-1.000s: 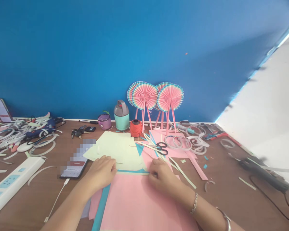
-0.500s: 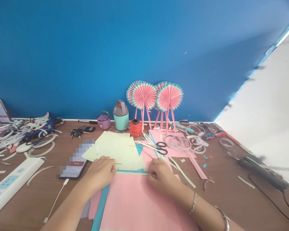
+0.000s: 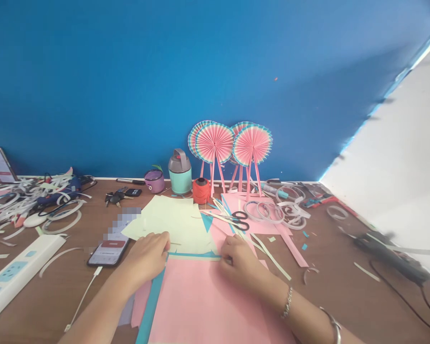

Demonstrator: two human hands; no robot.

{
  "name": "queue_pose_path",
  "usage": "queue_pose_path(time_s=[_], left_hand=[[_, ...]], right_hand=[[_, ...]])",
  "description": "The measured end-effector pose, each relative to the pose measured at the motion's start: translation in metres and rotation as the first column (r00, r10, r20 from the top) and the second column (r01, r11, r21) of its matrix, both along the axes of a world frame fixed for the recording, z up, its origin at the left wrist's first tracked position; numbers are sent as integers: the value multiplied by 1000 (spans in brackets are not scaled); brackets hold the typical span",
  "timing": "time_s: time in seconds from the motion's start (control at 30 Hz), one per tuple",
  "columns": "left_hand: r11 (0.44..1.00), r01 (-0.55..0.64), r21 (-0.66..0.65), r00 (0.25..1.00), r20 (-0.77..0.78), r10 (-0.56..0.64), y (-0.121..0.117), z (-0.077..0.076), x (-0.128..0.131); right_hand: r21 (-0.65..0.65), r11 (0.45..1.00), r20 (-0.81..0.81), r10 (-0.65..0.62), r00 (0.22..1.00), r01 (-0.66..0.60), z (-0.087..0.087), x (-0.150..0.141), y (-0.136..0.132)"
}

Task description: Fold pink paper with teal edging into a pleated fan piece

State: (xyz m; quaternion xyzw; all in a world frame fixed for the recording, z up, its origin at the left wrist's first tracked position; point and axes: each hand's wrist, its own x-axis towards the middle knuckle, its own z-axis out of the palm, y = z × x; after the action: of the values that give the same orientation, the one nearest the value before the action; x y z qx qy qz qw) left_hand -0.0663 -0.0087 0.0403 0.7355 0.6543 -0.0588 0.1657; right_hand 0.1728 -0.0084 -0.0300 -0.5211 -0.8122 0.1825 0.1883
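Note:
A pink paper sheet (image 3: 204, 301) lies in front of me, with a narrow pale green and blue band (image 3: 197, 256) along its far edge. My left hand (image 3: 148, 255) is closed at the band's left end, fingers curled down against the paper. At the right end my right hand (image 3: 238, 260) is closed too, its thumb and fingers pinched at the paper's edge. Both sets of fingertips are partly hidden. Just beyond the band are pale green sheets (image 3: 175, 217). A blue strip (image 3: 152, 306) shows beneath the pink sheet on the left.
Scissors (image 3: 240, 220) lie among paper strips beyond my right hand. Pink paper fans (image 3: 215, 143) stand by the blue wall, near a red thread spool (image 3: 201, 191) and a mint-green container (image 3: 180, 174). Left are a phone (image 3: 109, 251) and a power strip (image 3: 17, 277); right, a glue gun (image 3: 390, 255).
My left hand has shifted slightly left along the paper's far edge, uncovering more of its corner. The right hand stays where it was.

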Motion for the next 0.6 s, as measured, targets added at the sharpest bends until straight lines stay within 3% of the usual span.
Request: queue_pose_path(time_s=[0.07,0.17,0.23,0.3,0.37,0.5,0.6], left_hand=[[998,-29,51,1000,-9,30,1,1,1],[970,-44,237,997,78,27,-1,-1,9],[942,39,332,978,182,-104,-7,-5,20],[921,203,333,930,229,-288,-15,-11,33],[906,340,253,906,170,-388,-24,-19,44],[900,402,171,916,-87,-393,-37,-33,60],[870,461,174,873,-267,-409,-40,-40,66]], right_hand=[[-2,1000,-1,-1,1000,1,0,0,0],[-1,1000,-4,-1,1000,1,0,0,0],[-1,1000,-4,-3,1000,3,0,0,0],[-4,1000,-2,-2,1000,2,2,0,0],[-3,1000,-4,-1,1000,1,2,0,-1],[3,1000,-9,2,1000,-2,0,0,0],[3,1000,-10,5,1000,-5,0,0,0]])
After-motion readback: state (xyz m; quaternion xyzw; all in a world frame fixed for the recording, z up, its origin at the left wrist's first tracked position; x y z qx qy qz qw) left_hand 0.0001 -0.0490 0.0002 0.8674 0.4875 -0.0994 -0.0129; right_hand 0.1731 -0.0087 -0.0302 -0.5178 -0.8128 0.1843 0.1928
